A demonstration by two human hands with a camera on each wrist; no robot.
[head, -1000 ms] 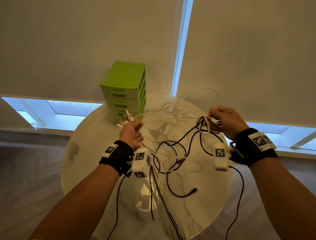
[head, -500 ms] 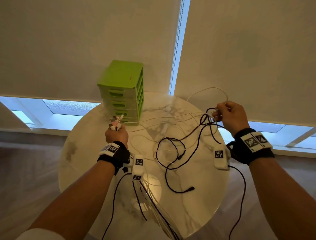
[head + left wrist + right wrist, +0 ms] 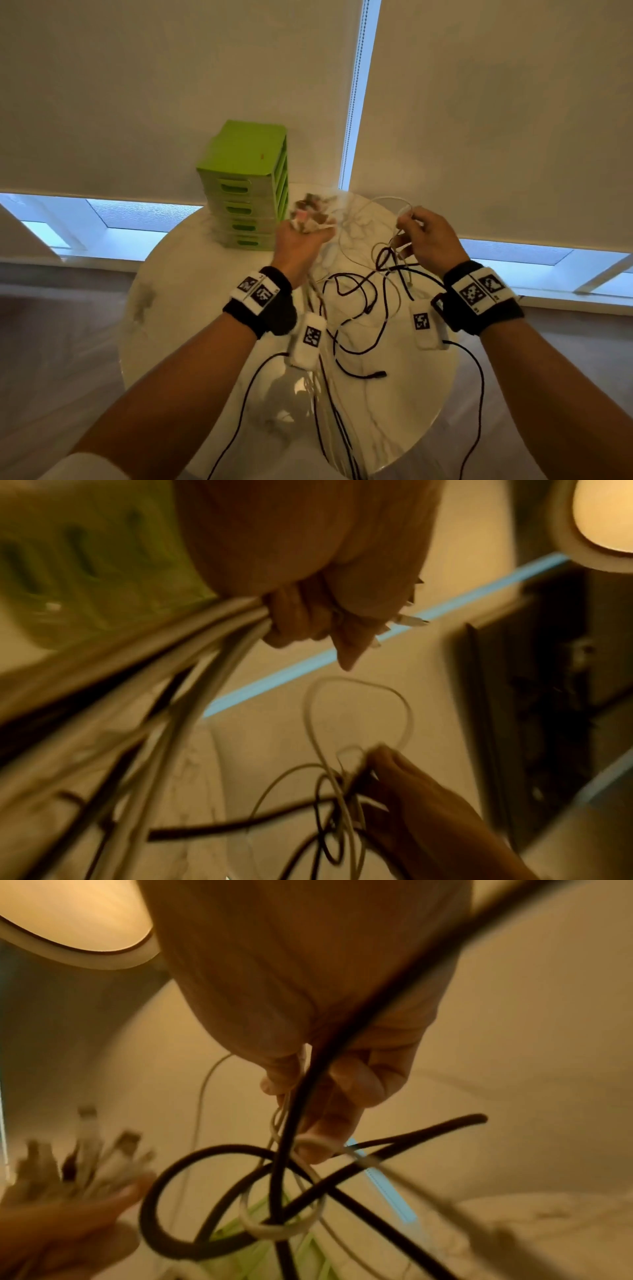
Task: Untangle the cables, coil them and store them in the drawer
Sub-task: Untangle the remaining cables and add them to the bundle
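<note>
Left hand (image 3: 301, 240) now nearer thin cables (image 3: 359, 308)

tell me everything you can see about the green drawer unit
The green drawer unit is a small bright-green tower, plastic by the look of it, with a flat top and four stacked drawers, each with a slot-shaped pull. All four look pushed in. It stands upright at the far left edge of the round marble table, in front of the blinds. The left hand, gripping cable ends, is raised just to its right; whether anything touches the unit cannot be told.
</note>
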